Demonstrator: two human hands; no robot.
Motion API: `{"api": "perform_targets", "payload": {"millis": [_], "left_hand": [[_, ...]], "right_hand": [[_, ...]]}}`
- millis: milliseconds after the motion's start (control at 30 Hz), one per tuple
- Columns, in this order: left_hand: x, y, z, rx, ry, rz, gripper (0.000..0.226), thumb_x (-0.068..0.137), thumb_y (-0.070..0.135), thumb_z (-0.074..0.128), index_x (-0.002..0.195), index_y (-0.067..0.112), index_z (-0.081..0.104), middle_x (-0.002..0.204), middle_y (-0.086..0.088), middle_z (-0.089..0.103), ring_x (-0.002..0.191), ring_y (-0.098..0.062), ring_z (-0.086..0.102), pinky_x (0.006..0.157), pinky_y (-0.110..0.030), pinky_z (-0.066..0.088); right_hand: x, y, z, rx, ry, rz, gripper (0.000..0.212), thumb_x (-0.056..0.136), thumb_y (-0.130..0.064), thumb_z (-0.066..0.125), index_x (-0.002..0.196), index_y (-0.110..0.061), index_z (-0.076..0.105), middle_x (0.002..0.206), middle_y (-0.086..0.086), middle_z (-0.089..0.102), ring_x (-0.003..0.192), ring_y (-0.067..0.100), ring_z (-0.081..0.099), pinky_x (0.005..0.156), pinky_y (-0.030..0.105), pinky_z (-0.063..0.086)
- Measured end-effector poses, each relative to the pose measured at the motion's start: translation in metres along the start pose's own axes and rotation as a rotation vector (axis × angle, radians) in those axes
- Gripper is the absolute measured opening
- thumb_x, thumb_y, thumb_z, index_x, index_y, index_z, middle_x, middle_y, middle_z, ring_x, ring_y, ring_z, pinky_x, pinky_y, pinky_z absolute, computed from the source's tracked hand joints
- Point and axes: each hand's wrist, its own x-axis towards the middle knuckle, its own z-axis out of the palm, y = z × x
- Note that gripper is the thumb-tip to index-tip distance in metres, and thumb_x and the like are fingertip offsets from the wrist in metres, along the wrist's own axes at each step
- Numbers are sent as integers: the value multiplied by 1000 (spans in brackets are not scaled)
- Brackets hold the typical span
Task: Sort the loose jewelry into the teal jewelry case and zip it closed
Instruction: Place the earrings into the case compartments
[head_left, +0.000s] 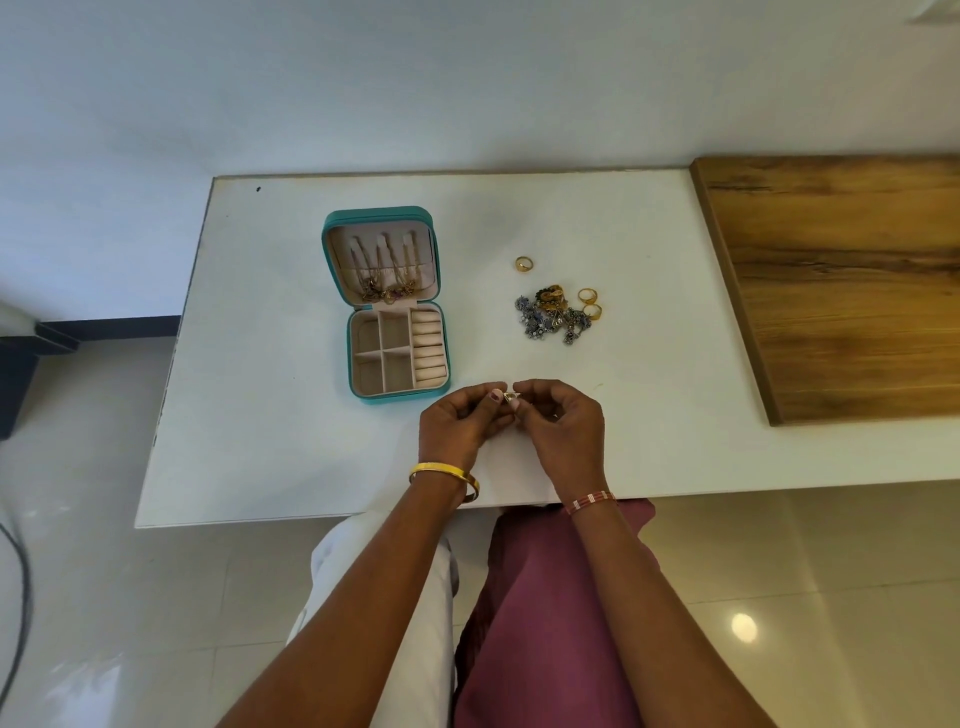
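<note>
One open teal jewelry case (385, 306) at ten o'clock, one jewelry pile (558, 314) at one o'clock, one lone gold ring (523, 263) beyond it, left hand (460, 423) and right hand (558, 426) both pinching one small earring (511, 398) above the table (260, 415).

White table (291, 447) across centre of frame, edges chipped along left side. Wood-grain panel (841, 291) laid at right, touching table. Pale wall (467, 78) filling upper frame. Glossy cream floor tiles (831, 597) seen at bottom; lamp glare (744, 627) reflected lower right. Dark furniture (21, 374) at left edge. Black cable (21, 613) lower left.
</note>
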Motion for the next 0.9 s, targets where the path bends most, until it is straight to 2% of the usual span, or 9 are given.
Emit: {"api": "perform_targets", "payload": {"millis": [133, 233, 400, 467, 567, 700, 767, 833, 900], "left_hand": [[-1, 1, 1, -61, 49, -20, 18, 81, -1, 59, 98, 1, 65, 67, 7, 71, 63, -6, 68, 62, -17, 56], [-4, 3, 0, -75, 19, -37, 22, 84, 2, 56, 104, 5, 63, 72, 10, 71, 68, -6, 67, 66, -18, 56], [-15, 8, -14, -161, -44, -81, 29, 88, -1, 47, 115, 7, 56, 88, -6, 65, 74, -10, 66, 71, -20, 57], [-21, 11, -21, -181, -31, -78, 30, 87, -3, 47, 115, 6, 55, 92, -8, 65, 77, -12, 66, 72, -20, 57], [-28, 21, -31, -117, 18, -19, 29, 85, -4, 51, 112, 5, 58, 94, -5, 66, 83, -17, 64, 72, -20, 57], [-28, 40, -47, 45, 91, 114, 25, 83, -1, 56, 105, 9, 64, 88, 0, 68, 75, -9, 67, 69, -17, 56], [-24, 50, -56, 115, 127, 166, 24, 82, -1, 58, 103, 11, 64, 87, -1, 68, 71, -6, 67, 67, -15, 55], [-18, 58, -67, 159, 175, 196, 24, 82, 0, 58, 103, 12, 64, 91, -6, 68, 75, -10, 66, 67, -14, 55], [-12, 66, -78, 185, 208, 204, 24, 82, 0, 59, 104, 9, 64, 98, -9, 67, 82, -15, 65, 70, -15, 55]], "right_hand": [[-1, -3, -1, 73, -40, 15, 9, 77, -2, 69, 82, -8, 64, 72, -4, 62, 59, -8, 57, 58, 6, 45], [-3, -6, -1, 125, -63, 32, 10, 76, -1, 69, 81, -7, 64, 71, -4, 62, 57, -6, 57, 58, 8, 47], [-12, -13, 4, 170, -120, 55, 14, 74, 2, 70, 78, -9, 64, 71, -2, 63, 57, -3, 58, 59, 12, 49], [-16, -18, 6, 176, -135, 54, 17, 74, 3, 70, 76, -12, 64, 70, -2, 63, 58, 0, 58, 59, 15, 52], [-22, -29, 13, 178, -170, 43, 14, 76, 3, 68, 82, -9, 65, 72, -1, 64, 56, 1, 59, 57, 15, 52], [-24, -48, 31, 172, -213, 14, 17, 80, 2, 64, 96, -4, 68, 80, 4, 67, 59, -1, 61, 55, 13, 51], [-21, -56, 44, 107, -206, -22, 15, 80, -1, 65, 95, -3, 69, 82, 6, 68, 59, -1, 61, 54, 13, 51], [-17, -64, 61, -5, -192, -85, 13, 79, -4, 67, 92, -3, 70, 83, 9, 70, 64, 4, 61, 60, 16, 53], [-12, -71, 77, -122, -184, -163, 12, 77, -6, 70, 89, -3, 70, 83, 8, 70, 67, 9, 59, 63, 6, 47]]}}
